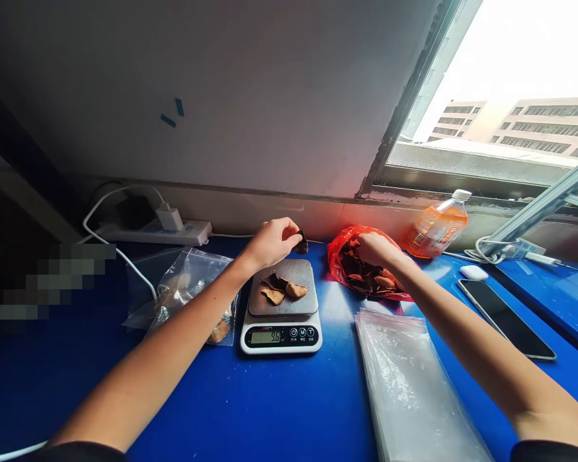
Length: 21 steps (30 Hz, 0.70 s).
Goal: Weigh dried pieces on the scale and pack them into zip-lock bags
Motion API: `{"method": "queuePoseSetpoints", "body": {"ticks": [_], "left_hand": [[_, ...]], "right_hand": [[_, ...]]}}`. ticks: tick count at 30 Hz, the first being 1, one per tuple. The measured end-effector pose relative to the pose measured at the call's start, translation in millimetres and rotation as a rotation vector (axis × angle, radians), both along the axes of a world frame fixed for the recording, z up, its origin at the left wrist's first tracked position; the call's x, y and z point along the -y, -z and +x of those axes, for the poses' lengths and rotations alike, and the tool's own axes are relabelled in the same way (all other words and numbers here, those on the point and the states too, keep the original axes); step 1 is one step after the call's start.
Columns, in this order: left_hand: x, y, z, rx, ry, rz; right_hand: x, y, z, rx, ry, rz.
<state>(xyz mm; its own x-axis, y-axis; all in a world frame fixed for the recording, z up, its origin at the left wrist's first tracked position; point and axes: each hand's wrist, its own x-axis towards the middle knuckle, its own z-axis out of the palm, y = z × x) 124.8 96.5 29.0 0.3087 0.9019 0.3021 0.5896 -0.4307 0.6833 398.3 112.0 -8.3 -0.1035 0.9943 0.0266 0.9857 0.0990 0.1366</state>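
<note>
My left hand (275, 242) is above the back edge of a digital kitchen scale (282, 350), with a dark piece of dried peel (302, 242) pinched between thumb and fingers. Several curled brown pieces of dried peel (283, 289) lie on the scale's metal plate, and its display reads about 9.6. To the right, my right hand (373, 249) reaches into an open red plastic bag (334, 247) full of similar dried pieces (366, 281). Its fingers are hidden among the pieces and the bag.
Clear zip bags (195, 273), some with brown pieces inside, lie left of the scale. A stack of flat clear bags (404, 378) is at front right. Behind stand a power strip (192, 232) and an orange drink bottle (438, 224). A phone (505, 317) and white earbud case (473, 273) lie far right.
</note>
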Motion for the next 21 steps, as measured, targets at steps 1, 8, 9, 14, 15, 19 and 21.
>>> {"method": "queuePoseSetpoints", "body": {"ticks": [1,8,9,14,15,19,21], "left_hand": [[2,-1.4,-1,0.035,-0.004,0.004],[6,-0.5,-12,0.165,0.008,-0.028],[5,0.7,-13,0.18,0.012,-0.039],[-1,7.0,-15,0.255,0.048,-0.089],[-1,8.1,-14,0.259,0.049,-0.089],[-3,12.1,-14,0.278,0.051,-0.087],[-3,13.6,-14,0.283,0.063,-0.094]], "right_hand": [[-4,2,0,0.002,-0.002,-0.009],[-11,0,6,0.034,-0.032,-0.038],[-10,-3,8,0.036,-0.037,-0.039],[-7,-16,20,-0.005,-0.041,-0.029],[-6,-17,21,-0.02,-0.035,-0.021],[-8,-15,18,-0.079,-0.052,-0.002],[-11,-12,12,-0.12,-0.076,0.005]]}}
